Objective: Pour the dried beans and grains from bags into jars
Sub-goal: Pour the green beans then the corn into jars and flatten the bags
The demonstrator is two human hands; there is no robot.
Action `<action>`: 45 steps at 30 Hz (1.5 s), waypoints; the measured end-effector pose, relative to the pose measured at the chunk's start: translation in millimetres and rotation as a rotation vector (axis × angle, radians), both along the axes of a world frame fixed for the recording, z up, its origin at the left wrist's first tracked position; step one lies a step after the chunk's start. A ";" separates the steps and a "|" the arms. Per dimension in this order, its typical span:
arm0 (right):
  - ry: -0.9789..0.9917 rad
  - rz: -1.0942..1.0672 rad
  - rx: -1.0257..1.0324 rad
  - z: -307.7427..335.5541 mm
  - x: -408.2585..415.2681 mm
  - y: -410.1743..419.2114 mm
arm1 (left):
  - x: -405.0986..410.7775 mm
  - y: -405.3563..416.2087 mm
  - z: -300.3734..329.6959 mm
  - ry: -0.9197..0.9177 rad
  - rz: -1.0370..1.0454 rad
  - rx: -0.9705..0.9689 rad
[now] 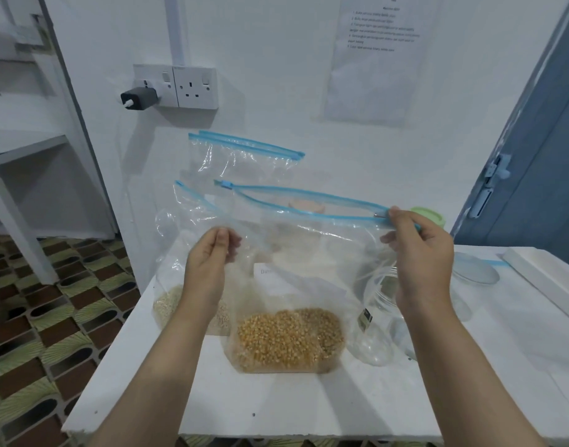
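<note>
Yellow corn kernels sit pooled in the bottom of the front zip bag (289,337), which rests on the white table (212,401) near its front edge. Right hand (418,262) pinches the blue zip strip (309,201) at its right end, thumb and forefinger closed on it. Left hand (209,266) pinches the clear plastic on the bag's left side, fingers curled. Mouth looks partly parted; blue slider (225,185) sits at the far-left end.

Judged step: opening the bag before pouring. To do it well, hold both sides taut, spread the mouth fully, keep the kernels low so nothing spills, then lift and tip over the clear jar (383,317) just right of the bag.

Bag is thin, crinkly, see-through, mostly slack above the kernels, with a white label patch mid-way. Second bag (167,304) with pale grains stands behind-left, third bag (244,156) further back. Green lid (430,216) and pinkish lid (307,206) show far right-centre, seen behind and through the plastic. Clear round lid (473,269) lies to the right.
</note>
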State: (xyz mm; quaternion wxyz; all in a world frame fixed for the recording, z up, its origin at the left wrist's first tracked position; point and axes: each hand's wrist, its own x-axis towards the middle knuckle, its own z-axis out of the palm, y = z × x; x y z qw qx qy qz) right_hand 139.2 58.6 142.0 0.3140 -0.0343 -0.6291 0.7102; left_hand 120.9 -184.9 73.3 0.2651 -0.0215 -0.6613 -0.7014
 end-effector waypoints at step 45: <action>0.181 -0.022 0.672 8.0 -30.1 -60.4 | -2.3 -39.0 -11.1 -0.023 -0.088 -0.648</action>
